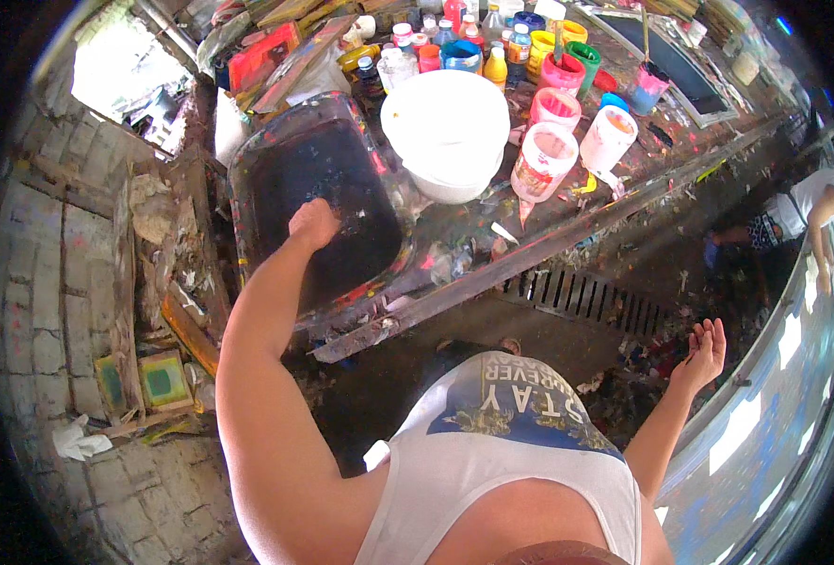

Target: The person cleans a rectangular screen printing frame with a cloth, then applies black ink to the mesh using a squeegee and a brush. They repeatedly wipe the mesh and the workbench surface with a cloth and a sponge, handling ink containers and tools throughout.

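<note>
My left hand (315,224) reaches down into a black rectangular tub (241,202) holding dark liquid. The back of this hand shows, but its fingers are hidden at the liquid's dark surface, so I cannot see whether they hold anything. Paint smears mark the tub's rim. Just right of the tub stands a white bucket (450,174). Out to the right, my right hand (704,353) hangs in the air with its fingers apart and nothing in it. It is nearest to a long, shiny, blue-stained table (718,480).
Paint jars (544,160) and several bottles crowd the bench beyond the bucket. A wooden beam (530,240) edges the bench. Below lies a slotted floor grate (591,299). Another person (808,209) bends over the long table at far right. A block wall (35,282) rises at left.
</note>
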Available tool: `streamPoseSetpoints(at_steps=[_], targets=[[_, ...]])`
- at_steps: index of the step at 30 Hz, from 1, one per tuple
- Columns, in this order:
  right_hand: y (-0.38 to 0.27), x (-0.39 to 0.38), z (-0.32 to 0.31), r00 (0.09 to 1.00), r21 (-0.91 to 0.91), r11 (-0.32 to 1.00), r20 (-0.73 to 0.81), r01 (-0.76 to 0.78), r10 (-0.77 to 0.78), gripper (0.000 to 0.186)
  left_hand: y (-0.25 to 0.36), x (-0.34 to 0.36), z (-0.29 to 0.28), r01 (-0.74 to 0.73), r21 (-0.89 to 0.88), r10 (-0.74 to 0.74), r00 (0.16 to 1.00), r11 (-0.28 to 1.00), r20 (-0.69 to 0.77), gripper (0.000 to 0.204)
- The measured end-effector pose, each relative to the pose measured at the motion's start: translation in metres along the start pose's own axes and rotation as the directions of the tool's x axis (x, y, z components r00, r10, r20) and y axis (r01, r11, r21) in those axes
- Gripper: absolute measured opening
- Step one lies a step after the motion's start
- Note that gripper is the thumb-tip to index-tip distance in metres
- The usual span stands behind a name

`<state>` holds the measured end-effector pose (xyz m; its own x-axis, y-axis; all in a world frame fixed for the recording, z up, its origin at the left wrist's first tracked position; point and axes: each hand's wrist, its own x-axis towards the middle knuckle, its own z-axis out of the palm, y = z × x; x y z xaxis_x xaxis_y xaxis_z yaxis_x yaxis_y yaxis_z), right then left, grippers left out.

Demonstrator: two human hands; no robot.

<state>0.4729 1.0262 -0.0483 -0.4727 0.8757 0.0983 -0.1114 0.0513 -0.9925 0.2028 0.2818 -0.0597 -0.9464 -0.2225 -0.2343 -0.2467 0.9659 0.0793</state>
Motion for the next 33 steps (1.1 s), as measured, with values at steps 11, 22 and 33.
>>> streamPoseSetpoints(at_steps=[11,22,33], targets=[[0.01,-0.004,-0.01,1.0,0.001,1.0,0.017,0.002,-0.002,0.033,-0.022,0.004,-0.047,0.029,-0.785,-0.032,0.999,0.618,0.012,0.047],[-0.002,-0.004,0.004,0.999,-0.024,1.0,0.046,0.003,-0.002,0.033,-0.013,0.004,-0.049,-0.071,-0.402,-0.027,0.973,0.913,-0.231,0.038],[0.005,-0.001,-0.015,1.0,-0.003,1.0,0.026,-0.001,0.001,0.033,-0.007,-0.017,-0.003,-0.1,0.087,0.11,0.986,0.991,-0.122,0.07]])
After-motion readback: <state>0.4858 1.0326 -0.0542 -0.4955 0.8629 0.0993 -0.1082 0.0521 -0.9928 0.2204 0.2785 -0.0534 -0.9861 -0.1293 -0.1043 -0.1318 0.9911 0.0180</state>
